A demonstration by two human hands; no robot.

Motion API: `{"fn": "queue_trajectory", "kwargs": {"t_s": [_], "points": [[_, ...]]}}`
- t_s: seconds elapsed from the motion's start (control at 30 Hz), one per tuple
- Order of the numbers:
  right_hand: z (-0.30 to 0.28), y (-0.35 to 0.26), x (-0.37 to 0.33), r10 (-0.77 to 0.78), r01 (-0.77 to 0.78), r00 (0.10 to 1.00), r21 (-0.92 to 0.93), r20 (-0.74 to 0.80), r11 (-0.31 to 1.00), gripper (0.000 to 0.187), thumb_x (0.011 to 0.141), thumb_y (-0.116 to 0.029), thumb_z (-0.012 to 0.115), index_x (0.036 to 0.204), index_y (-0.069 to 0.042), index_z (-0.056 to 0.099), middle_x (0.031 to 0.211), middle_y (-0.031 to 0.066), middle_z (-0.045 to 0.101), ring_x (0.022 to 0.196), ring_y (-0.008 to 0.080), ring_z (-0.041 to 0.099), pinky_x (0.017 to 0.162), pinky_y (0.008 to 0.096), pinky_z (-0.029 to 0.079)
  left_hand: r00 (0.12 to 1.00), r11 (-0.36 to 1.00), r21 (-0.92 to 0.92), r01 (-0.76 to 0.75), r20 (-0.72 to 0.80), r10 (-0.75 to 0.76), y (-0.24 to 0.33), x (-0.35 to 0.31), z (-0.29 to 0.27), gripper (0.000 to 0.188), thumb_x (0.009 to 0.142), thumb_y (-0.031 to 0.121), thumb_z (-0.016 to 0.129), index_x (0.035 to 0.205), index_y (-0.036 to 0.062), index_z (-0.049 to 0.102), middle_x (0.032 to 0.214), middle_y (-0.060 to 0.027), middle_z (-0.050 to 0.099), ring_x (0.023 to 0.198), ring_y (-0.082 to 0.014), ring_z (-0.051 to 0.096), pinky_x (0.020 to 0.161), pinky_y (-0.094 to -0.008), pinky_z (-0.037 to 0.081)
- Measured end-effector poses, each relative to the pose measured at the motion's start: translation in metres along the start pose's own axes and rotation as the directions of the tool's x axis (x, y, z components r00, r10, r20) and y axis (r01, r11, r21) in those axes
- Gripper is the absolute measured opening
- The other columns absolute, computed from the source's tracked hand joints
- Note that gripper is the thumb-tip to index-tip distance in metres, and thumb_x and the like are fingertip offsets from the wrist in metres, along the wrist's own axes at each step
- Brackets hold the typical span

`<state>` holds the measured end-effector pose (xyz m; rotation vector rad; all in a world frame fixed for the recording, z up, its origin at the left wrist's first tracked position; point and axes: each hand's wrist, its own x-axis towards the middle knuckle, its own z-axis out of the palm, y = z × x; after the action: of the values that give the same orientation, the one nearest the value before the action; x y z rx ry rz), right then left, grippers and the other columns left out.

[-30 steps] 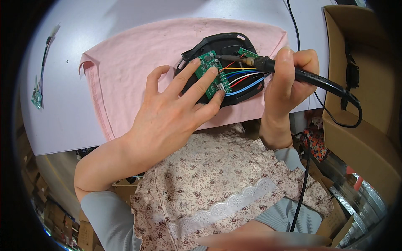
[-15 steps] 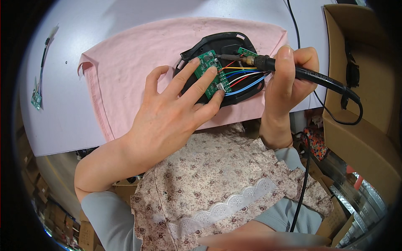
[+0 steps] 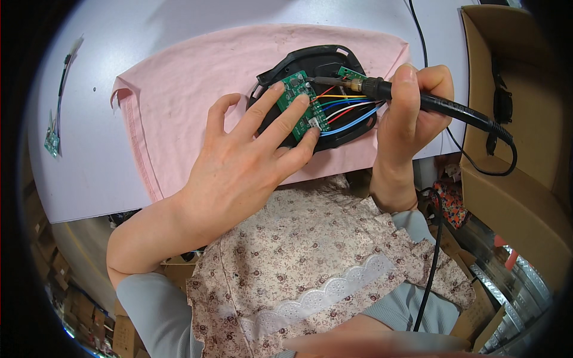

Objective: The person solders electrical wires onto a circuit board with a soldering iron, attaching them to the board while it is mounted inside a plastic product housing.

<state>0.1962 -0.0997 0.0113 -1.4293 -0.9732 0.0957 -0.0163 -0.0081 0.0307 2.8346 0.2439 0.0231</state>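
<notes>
A green circuit board (image 3: 291, 95) lies in a black plastic housing (image 3: 310, 59). My left hand (image 3: 245, 143) has its fingers spread and stretched out, their tips resting on the board. In my right hand (image 3: 412, 113) is a soldering iron (image 3: 444, 106) with a black handle, gripped between thumb and fingers. Its metal tip reaches left to the board's upper right edge; whether it touches cannot be made out. Red, yellow, blue, green and white wires (image 3: 346, 107) run from the board's right side. A smaller green board (image 3: 351, 73) sits behind the iron, partly hidden.
Under the housing is a pink cloth (image 3: 179, 89) on a white table (image 3: 89, 179). A small board with a wire lead (image 3: 52, 142) lies at the far left. An open cardboard box (image 3: 519, 179) stands at the right, with the iron's black cable (image 3: 507, 164) looping in front.
</notes>
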Motion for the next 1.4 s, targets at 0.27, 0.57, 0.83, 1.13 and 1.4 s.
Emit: {"fn": "queue_trajectory", "kwargs": {"t_s": [0.27, 0.57, 0.83, 1.13, 1.4], "points": [[0.0, 0.0, -0.001, -0.004, 0.004, 1.0, 0.017, -0.002, 1.0, 0.03, 0.093, -0.004, 0.066, 0.075, -0.006, 0.042, 0.064, -0.0032, 0.043, 0.055, 0.0023, 0.035, 0.049, 0.0228, 0.028, 1.0, 1.0, 0.009, 0.0, -0.01, 0.0, 0.0, -0.001, 0.002, 0.049, 0.085, 0.022, 0.074, 0.133, 0.023, 0.064, 0.154, -0.0068, 0.05, 0.144, -0.0287, 0.042, 0.11, -0.0553, 0.03], [-0.011, -0.008, -0.007, 0.072, -0.067, 0.997, 0.124, -0.035, 0.99, 0.026, 0.091, -0.015, 0.059, 0.079, -0.009, 0.036, 0.056, 0.0014, 0.04, 0.05, 0.0077, 0.031, 0.048, 0.0247, 0.026, 0.995, 1.0, -0.019, 0.006, -0.097, -0.008, -0.009, -0.002, 0.01, 0.043, 0.085, 0.029, 0.076, 0.127, 0.0298, 0.068, 0.151, -0.0011, 0.053, 0.14, -0.0256, 0.046, 0.111, -0.054, 0.03], [-0.01, -0.011, -0.013, 0.087, -0.132, 0.972, 0.199, 0.219, 0.971, 0.026, 0.092, -0.009, 0.063, 0.079, -0.007, 0.04, 0.06, -0.0009, 0.042, 0.054, 0.0049, 0.032, 0.05, 0.0244, 0.026, 0.995, 0.998, -0.04, 0.042, -0.091, -0.046, -0.006, -0.003, 0.011, 0.043, 0.085, 0.029, 0.075, 0.127, 0.034, 0.068, 0.152, 0.0026, 0.051, 0.141, -0.0239, 0.043, 0.113, -0.0548, 0.028], [-0.006, -0.009, -0.014, 0.039, -0.086, 0.97, 0.188, 0.238, 0.978, 0.027, 0.093, -0.004, 0.065, 0.078, -0.006, 0.042, 0.06, -0.0017, 0.046, 0.054, 0.003, 0.033, 0.049, 0.0239, 0.026, 0.992, 0.996, -0.08, 0.043, -0.111, -0.052, -0.008, -0.004, 0.014, 0.045, 0.084, 0.025, 0.075, 0.127, 0.035, 0.068, 0.153, 0.0037, 0.05, 0.141, -0.0237, 0.043, 0.113, -0.0548, 0.027], [-0.006, -0.008, -0.012, 0.028, -0.075, 0.971, 0.188, 0.238, 0.979, 0.028, 0.093, -0.005, 0.065, 0.077, -0.006, 0.042, 0.059, -0.002, 0.046, 0.054, 0.0029, 0.032, 0.048, 0.024, 0.025, 0.993, 0.996, -0.075, 0.044, -0.105, -0.052, -0.008, -0.003, 0.014, 0.045, 0.083, 0.024, 0.075, 0.127, 0.0348, 0.068, 0.153, 0.0037, 0.05, 0.141, -0.0236, 0.043, 0.113, -0.0547, 0.027]]}}
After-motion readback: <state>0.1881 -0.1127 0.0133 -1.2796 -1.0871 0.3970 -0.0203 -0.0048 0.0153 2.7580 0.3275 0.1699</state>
